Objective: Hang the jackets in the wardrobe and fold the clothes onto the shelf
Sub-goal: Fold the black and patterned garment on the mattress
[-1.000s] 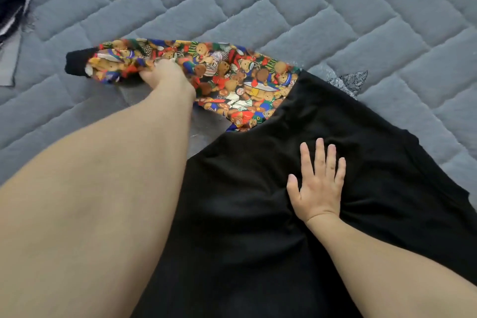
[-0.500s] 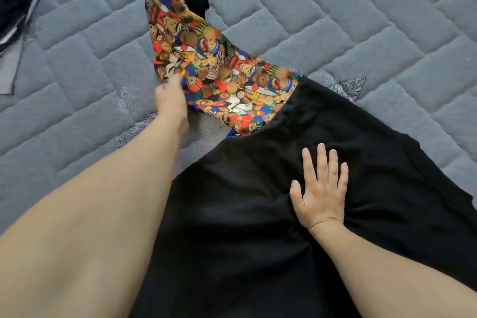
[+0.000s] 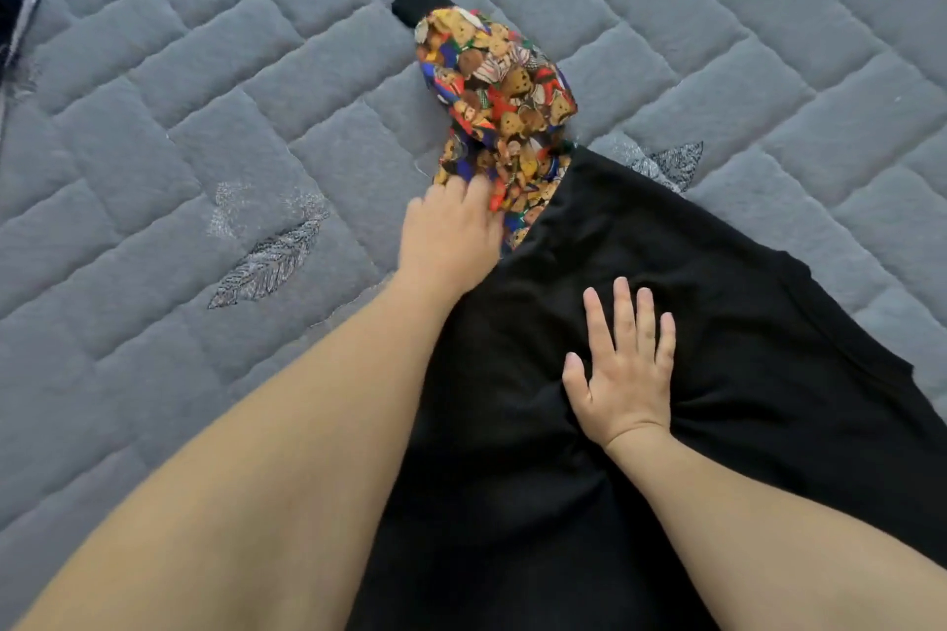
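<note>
Quilt: a grey quilted surface (image 3: 215, 128) fills the view, stitched in offset blocks with leaf motifs; wide bare stretches lie to the left and along the top.
Black garment: the black garment (image 3: 717, 374) lies spread flat from the centre to the bottom right; its upper edge runs diagonally from the sleeve down to the right border.
Printed sleeve: the bear-print sleeve (image 3: 505, 97) stretches away from the garment's top corner, ending in a black cuff (image 3: 417, 3) that points up and left, with bare quilt on both sides.
Right hand: the right hand (image 3: 622, 374) lies palm down on the black cloth, fingers straight and slightly spread, gripping nothing.
Left hand: the left hand (image 3: 451, 236) sits at the sleeve's base on the garment's left edge; its fingertips reach into the print, blurred, so the grip cannot be told.
Dark item: a navy piece with a pale trim (image 3: 15, 0) is cut by the top left border, well apart from the garment.
</note>
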